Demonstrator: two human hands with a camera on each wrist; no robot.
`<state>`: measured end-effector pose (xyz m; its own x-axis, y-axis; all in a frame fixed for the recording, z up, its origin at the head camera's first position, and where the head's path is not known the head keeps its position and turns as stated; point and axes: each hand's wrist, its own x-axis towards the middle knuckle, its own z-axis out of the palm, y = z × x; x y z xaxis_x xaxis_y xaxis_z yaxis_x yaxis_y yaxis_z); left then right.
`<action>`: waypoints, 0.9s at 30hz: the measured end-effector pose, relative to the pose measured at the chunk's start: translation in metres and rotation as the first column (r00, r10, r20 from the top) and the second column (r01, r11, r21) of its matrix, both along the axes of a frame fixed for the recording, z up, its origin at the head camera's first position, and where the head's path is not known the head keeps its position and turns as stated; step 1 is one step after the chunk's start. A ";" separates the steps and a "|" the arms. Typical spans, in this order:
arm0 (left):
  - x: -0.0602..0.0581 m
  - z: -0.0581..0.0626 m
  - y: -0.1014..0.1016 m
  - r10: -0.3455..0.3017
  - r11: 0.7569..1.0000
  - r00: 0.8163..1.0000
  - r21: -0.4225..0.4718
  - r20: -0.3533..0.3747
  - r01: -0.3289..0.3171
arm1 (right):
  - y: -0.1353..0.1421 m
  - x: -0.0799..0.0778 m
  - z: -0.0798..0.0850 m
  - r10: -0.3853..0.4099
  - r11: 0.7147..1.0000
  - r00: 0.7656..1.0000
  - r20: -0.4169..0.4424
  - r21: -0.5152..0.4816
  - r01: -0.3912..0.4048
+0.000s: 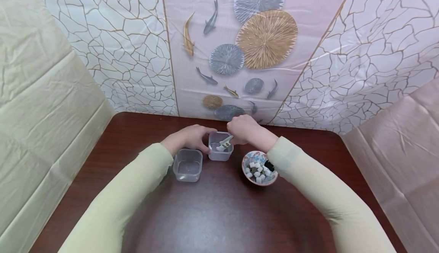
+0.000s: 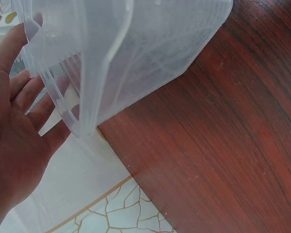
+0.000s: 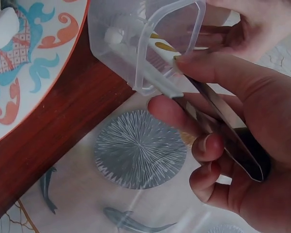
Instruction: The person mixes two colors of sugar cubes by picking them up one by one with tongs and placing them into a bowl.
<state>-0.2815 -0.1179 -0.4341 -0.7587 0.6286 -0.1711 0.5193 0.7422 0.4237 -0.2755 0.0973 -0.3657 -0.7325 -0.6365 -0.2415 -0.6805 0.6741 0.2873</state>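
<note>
My left hand (image 1: 190, 136) grips the side of a clear plastic container (image 1: 221, 157), thumb at the near side and fingers at the far side. My right hand (image 1: 244, 129) pinches a pair of tongs (image 3: 211, 104) with metal handles and white, patterned tips. The tips reach down into that container. One small white cube (image 3: 115, 35) shows at the tips in the right wrist view. A second clear container (image 1: 187, 177), with nothing in it, stands just left, under the left wrist. Near the right forearm sits a patterned bowl (image 1: 255, 154) with several white cubes and some dark pieces.
Everything stands on a dark red wooden table (image 1: 212, 211). A patterned cloth backdrop (image 1: 192, 93) rises along the table's far edge, and pale fabric (image 1: 37, 104) hangs at both sides. The right sleeve (image 1: 302, 169) passes over the bowl's right rim.
</note>
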 end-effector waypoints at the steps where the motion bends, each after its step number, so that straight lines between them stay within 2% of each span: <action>1: 0.000 0.000 0.000 -0.003 1.000 1.000 -0.001 -0.002 0.003 | 0.000 0.000 0.000 0.000 1.000 1.000 0.011 -0.008 0.000; 10: 0.000 0.000 -0.001 -0.013 1.000 1.000 -0.013 -0.009 0.013 | -0.006 0.000 0.001 0.017 0.996 0.997 0.077 -0.090 -0.010; 22: -0.001 0.001 -0.001 -0.011 1.000 1.000 -0.019 -0.009 0.011 | 0.009 -0.001 0.006 0.013 0.993 0.998 0.062 -0.120 -0.005; 27: 0.000 0.001 -0.001 -0.005 1.000 1.000 -0.007 0.001 0.005 | 0.016 0.002 0.007 0.008 0.992 0.997 0.081 -0.124 0.002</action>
